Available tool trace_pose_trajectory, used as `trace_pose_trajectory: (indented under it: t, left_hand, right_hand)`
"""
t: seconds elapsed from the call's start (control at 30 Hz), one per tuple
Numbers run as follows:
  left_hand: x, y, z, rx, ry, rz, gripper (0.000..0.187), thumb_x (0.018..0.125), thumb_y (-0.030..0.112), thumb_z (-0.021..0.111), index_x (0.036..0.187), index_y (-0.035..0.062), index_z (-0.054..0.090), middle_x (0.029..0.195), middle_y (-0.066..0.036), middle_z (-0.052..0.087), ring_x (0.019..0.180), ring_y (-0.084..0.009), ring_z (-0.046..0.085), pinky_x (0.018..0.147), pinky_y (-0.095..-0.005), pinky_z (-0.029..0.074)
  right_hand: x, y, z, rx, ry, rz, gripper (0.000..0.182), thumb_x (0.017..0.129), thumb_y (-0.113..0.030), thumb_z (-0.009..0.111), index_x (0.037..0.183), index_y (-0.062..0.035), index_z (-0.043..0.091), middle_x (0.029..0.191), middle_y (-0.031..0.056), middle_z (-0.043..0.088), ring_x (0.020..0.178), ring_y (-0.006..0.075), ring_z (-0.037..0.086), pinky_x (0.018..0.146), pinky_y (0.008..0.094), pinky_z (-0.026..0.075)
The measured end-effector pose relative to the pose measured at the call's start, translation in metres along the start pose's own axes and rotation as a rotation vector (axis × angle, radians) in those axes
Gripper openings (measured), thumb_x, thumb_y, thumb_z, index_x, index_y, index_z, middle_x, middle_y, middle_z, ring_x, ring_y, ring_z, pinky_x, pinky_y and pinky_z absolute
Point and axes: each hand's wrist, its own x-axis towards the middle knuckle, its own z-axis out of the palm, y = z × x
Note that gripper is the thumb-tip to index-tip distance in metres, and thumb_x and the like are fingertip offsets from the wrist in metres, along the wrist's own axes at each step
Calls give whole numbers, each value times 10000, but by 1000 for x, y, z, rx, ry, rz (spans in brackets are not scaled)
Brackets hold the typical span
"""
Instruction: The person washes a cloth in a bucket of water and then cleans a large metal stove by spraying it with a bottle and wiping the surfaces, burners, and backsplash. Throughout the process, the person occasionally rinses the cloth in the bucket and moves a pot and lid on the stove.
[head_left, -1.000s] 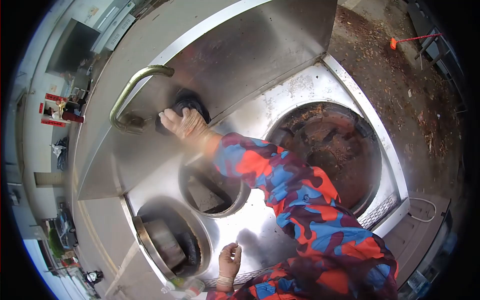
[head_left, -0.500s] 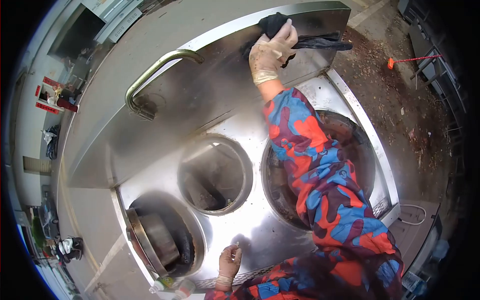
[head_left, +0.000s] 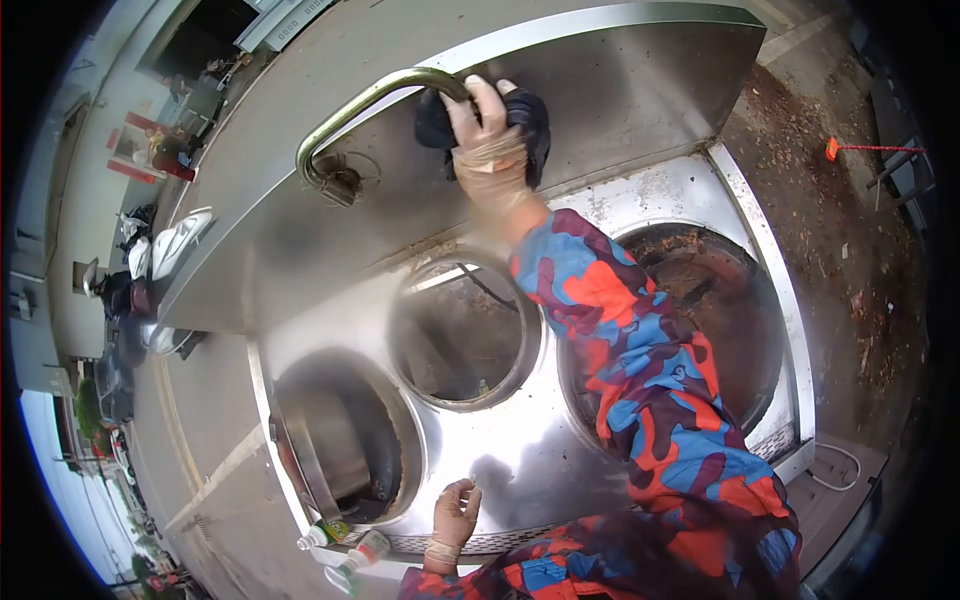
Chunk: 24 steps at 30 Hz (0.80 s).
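High on the stove's upright steel back panel (head_left: 620,100), my right hand (head_left: 492,150), in a thin glove, presses a bunched black cloth (head_left: 535,125) against the metal. Its fingertips are beside the upper end of the curved metal faucet pipe (head_left: 350,112). My left hand (head_left: 455,515), also gloved, is low over the front of the steel stove top (head_left: 500,455). Its fingers are curled in, and whatever they may hold is too small or hidden to make out.
The stove top has three round openings: a left one (head_left: 400,455) with a metal pot inside, a middle one (head_left: 525,375) and a large right one (head_left: 770,330), partly behind my sleeve. Two bottles (head_left: 368,548) stand at the front left. Pavement surrounds the stove.
My right hand has moved left along the back panel with the black cloth, from near its right end to the faucet pipe. My left hand stays low at the front. The view has shifted.
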Motion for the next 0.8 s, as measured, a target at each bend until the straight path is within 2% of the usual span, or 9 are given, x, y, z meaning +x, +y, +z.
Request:
trace_pose_trajectory:
  t: [0.1, 0.17, 0.23, 0.3, 0.37, 0.47, 0.6, 0.73, 0.8]
  left_hand:
    - [-1, -5, 10, -33, -10, 41, 227, 845, 123, 652, 1030, 0, 607, 916, -116, 647, 725, -165, 611, 641, -289, 514]
    - [-2, -11, 20, -59, -6, 55, 205, 846, 109, 647, 1016, 4, 605, 931, -117, 651, 725, -162, 610, 638, -290, 516]
    - [-3, -11, 23, -62, -35, 61, 186, 847, 97, 643, 1004, 6, 602, 946, -119, 655, 728, -160, 613, 632, -291, 517]
    - [0, -1, 18, -46, -50, 45, 180, 847, 90, 640, 1002, 7, 598, 961, -122, 658, 726, -161, 618, 625, -290, 517]
    - [0, 1, 14, -58, -6, 71, 185, 847, 92, 641, 1006, 9, 597, 961, -124, 659, 721, -164, 621, 619, -287, 518]
    - [1, -3, 7, -39, -23, -6, 196, 854, 104, 637, 1012, -2, 592, 1004, -139, 653, 724, -166, 620, 625, -289, 518]
    - [8, -4, 9, -11, -32, 49, 210, 854, 106, 640, 1028, -1, 593, 1013, -140, 653, 733, -169, 619, 629, -291, 518]
    - [6, -7, 14, -58, -43, 50, 203, 850, 99, 642, 1021, 1, 593, 1021, -140, 655, 734, -168, 620, 630, -291, 518]
    - [6, -14, 18, -40, -61, 58, 193, 846, 91, 645, 1010, 8, 586, 1029, -140, 657, 732, -167, 621, 630, -291, 518]
  right_hand:
    - [16, 28, -6, -77, 182, 403, 668, 681, -70, 667, 1303, -95, 423, 1327, 151, 332, 1161, 391, 397, 958, 489, 370]
    - [17, 9, 8, -85, 195, 605, 684, 743, -137, 636, 1357, -49, 347, 1358, 179, 304, 1185, 424, 372, 966, 494, 344]
    - [10, -34, 23, -210, 236, 536, 695, 754, -198, 639, 1359, -32, 340, 1360, 190, 300, 1177, 437, 371, 954, 506, 344]
    - [-4, -81, 24, -31, 62, 512, 702, 734, -234, 665, 1347, -64, 367, 1374, 180, 292, 1172, 442, 363, 960, 524, 333]
    - [-15, -107, 23, 85, -122, 275, 605, 753, -198, 631, 1317, -133, 423, 1350, 147, 351, 1143, 422, 409, 950, 520, 355]
    - [-27, -94, 37, 215, -125, 13, 466, 803, -115, 504, 1259, -211, 491, 1220, 77, 491, 996, 345, 519, 882, 475, 428]
    - [-57, -36, 21, 104, -198, -141, 446, 800, -151, 497, 1233, -256, 507, 1191, 24, 496, 995, 315, 519, 863, 472, 432]
    - [-96, 55, -3, -131, -77, 152, 599, 671, -21, 604, 1239, -161, 473, 1221, 81, 402, 1089, 346, 447, 920, 471, 398]
    - [-102, 101, -12, -253, -73, 601, 647, 716, -71, 625, 1308, -49, 365, 1282, 134, 347, 1133, 359, 446, 960, 429, 394]
